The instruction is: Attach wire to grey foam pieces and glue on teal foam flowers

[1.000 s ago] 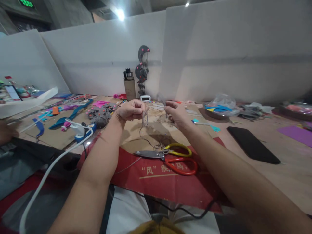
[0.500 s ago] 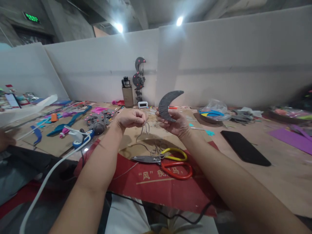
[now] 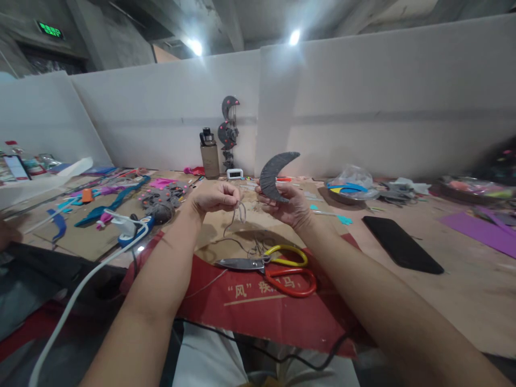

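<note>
My right hand (image 3: pixel 288 204) grips a dark grey crescent moon (image 3: pixel 272 174) that looks wrapped in yarn, its upper tip pointing right. To its left, my left hand (image 3: pixel 217 197) pinches a grey yarn strand (image 3: pixel 242 211) between thumb and fingers, and loops of it hang below. Under both hands, scissors (image 3: pixel 242 264) with one yellow and one red handle lie on a red printed sheet (image 3: pixel 258 312). A small tangle of loose yarn (image 3: pixel 258 248) rests beside the scissors' pivot.
A black phone (image 3: pixel 403 244) lies at right, near a plate (image 3: pixel 342 194) of scraps. A bottle (image 3: pixel 210 156) and hanging crescent decorations (image 3: pixel 229 123) stand by the white partition. At left are a power strip (image 3: pixel 137 228), a white cable (image 3: pixel 76 295), grey yarn (image 3: pixel 163 209) and another person's hand (image 3: pixel 8 234).
The view has shifted very slightly. Both hands keep their places, with the crescent and the yarn strand still held.
</note>
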Demonstrator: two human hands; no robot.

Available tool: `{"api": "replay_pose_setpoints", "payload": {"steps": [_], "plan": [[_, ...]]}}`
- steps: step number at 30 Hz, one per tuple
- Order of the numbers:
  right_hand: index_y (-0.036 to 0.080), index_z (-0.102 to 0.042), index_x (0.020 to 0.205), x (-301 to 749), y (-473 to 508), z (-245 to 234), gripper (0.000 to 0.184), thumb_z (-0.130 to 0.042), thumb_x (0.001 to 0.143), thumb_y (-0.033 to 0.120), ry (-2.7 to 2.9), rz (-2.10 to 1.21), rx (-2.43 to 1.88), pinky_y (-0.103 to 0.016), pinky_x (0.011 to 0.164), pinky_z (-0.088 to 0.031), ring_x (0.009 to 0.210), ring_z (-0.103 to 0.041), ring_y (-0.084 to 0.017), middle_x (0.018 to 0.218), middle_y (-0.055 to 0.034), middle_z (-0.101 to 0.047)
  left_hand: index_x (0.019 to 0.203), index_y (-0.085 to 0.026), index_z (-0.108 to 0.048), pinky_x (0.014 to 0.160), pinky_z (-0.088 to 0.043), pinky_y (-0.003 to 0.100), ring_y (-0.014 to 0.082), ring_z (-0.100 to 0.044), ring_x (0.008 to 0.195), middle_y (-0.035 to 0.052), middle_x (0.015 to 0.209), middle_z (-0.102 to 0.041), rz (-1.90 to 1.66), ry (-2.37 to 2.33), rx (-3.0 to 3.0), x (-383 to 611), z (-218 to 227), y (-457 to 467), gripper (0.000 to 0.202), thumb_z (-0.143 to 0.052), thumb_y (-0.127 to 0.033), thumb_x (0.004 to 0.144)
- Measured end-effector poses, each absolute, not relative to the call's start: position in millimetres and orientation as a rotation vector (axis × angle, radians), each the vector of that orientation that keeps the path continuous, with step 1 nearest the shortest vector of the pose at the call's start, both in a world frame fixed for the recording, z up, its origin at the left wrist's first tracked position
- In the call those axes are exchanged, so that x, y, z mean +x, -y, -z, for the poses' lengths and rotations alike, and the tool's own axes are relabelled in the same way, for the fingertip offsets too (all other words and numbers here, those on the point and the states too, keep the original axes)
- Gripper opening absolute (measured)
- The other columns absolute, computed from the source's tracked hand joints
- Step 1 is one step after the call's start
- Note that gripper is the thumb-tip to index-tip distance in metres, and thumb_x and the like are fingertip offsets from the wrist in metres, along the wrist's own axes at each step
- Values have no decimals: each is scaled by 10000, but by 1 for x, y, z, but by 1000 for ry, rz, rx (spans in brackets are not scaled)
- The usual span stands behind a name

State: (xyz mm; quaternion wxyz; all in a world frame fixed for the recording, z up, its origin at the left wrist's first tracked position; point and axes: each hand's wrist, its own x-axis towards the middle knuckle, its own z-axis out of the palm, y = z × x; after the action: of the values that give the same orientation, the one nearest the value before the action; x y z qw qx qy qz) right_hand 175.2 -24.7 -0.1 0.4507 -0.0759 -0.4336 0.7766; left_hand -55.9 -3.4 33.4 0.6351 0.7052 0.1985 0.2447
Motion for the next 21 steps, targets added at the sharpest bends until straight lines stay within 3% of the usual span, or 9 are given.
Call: {"api": "replay_pose_setpoints", "payload": {"steps": [13,17,21], "plan": [[166,-658,948,169,26,2,307,-593,690,321,1186,-1759,-399,-182,417,-226,539,-307,-71,824,-16,-600,591,-96,-624,398,-216,185,44,-357,427,3,527,-469,-554,-480,1609,-56,-34,3,396,-862,-409,544],[183,-642,858,152,22,16,217,-590,691,310,1395,-1358,-894,-196,428,-250,499,-339,-82,631,28,-514,573,-94,-622,375,-203,174,31,-339,404,-3,516,-464,-617,-479,1607,-59,-37,3,412,-867,-423,528],[184,-676,807,143,22,31,167,-548,703,203,1916,-723,-1179,-251,584,-400,599,-500,-129,670,-4,-606,552,-89,-611,361,-192,160,11,-322,385,-10,528,-471,-774,-450,1556,-66,-41,4,404,-873,-395,522]]}}
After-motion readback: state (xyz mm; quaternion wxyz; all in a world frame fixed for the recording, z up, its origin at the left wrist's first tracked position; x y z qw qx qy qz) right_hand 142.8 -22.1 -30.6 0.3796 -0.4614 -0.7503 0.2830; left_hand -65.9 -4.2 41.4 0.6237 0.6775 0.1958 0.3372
